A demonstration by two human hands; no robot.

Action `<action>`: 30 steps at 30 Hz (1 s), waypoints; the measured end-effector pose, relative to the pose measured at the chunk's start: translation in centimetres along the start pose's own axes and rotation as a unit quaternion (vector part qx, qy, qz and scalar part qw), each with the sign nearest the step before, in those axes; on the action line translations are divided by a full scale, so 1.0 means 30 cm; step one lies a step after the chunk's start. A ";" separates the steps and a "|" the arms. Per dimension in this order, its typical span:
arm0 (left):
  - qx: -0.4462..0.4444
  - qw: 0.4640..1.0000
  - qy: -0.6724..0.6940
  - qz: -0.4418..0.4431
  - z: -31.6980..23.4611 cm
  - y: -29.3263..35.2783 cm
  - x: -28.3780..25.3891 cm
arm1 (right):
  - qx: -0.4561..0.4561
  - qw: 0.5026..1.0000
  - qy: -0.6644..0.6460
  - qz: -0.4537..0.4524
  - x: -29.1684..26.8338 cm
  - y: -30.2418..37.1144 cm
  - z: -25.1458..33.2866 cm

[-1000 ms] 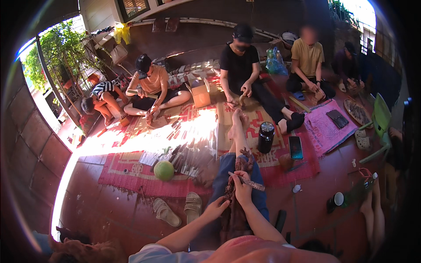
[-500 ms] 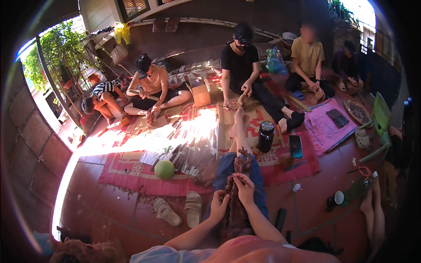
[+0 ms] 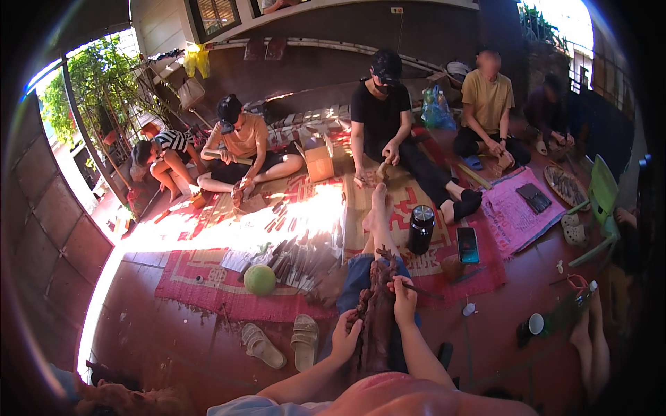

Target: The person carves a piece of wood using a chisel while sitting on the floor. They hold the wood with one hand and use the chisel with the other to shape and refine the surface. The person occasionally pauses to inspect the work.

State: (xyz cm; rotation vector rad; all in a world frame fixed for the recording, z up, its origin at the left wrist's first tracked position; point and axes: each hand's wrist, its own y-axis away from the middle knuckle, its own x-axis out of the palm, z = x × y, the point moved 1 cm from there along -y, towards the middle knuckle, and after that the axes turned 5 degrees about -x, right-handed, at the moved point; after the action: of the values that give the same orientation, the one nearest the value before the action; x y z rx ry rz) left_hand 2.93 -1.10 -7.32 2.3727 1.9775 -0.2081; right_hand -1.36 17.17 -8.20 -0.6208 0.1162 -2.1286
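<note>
The brown carving (image 3: 378,322) lies lengthwise along the person's lap, over blue trousers (image 3: 355,277), its knobbly end pointing to the far side; the left hand (image 3: 345,334) is closed around its left edge, thumb on top; the right hand (image 3: 404,304), at its right side, pinches a thin dark tool (image 3: 426,293) between thumb and fingers, the tool's shaft slanting out to the right; whether its tip touches the wood I cannot tell; a pair of pale sandals (image 3: 263,345) stands on the floor to the left; farther off, on a red patterned mat (image 3: 184,277), are a round green object (image 3: 260,279) on the left, and a black flask (image 3: 420,232) and a phone (image 3: 467,245) on the right.
</note>
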 end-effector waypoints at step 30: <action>0.000 1.000 0.025 0.010 0.057 0.015 -0.004 | 0.020 1.000 0.016 0.003 -0.020 0.047 -0.018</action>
State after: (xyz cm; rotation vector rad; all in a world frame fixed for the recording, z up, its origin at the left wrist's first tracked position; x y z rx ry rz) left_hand 3.21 -1.51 -9.02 2.4202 1.9721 -0.1500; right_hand -0.27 16.72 -9.32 -0.5625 0.0936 -2.1310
